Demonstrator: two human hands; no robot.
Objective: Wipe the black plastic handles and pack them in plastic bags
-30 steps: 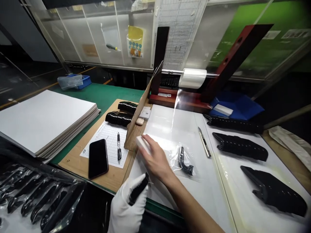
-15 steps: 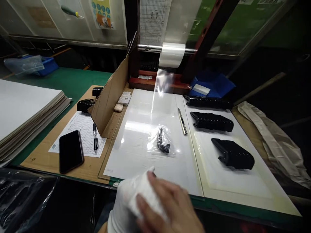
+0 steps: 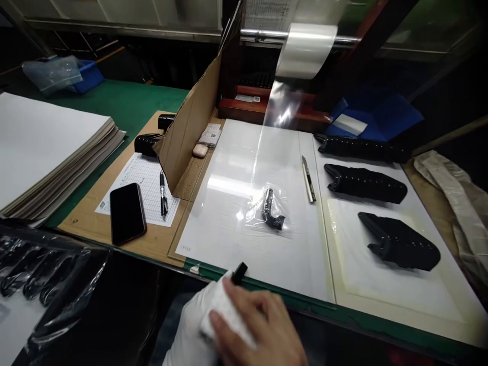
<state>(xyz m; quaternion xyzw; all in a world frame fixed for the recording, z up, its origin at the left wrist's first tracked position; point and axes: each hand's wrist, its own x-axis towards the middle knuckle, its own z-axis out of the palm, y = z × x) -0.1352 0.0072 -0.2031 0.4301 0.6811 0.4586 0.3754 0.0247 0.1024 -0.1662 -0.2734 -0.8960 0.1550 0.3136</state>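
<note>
My left hand (image 3: 188, 317), in a white glove, is closed around a glossy black part (image 3: 240, 273). Only the part's end sticks out past the fingers; the rest is hidden. My bare right hand (image 3: 263, 325) is closed over a white cloth or wipe (image 3: 227, 311) and presses it against the part and the glove. Both hands are together at the table's front edge. Beyond them a small black bent piece in a clear bag (image 3: 273, 211) lies on the white sheet (image 3: 224, 239). To its right rests a utility knife (image 3: 308, 179).
Three black ribbed parts (image 3: 400, 241) line the right side. A clear film roll (image 3: 307, 51) hangs at the back. Left of the cardboard divider (image 3: 190, 124) lie a phone (image 3: 128, 213), a pen (image 3: 163, 195) and a paper stack (image 3: 49, 137). A blue bin (image 3: 396, 114) stands back right.
The view has tilted down and shifted left. The black part's end now shows beyond the gloved fingers, where earlier a white-covered tip was seen. The right hand stays pressed with the cloth.
</note>
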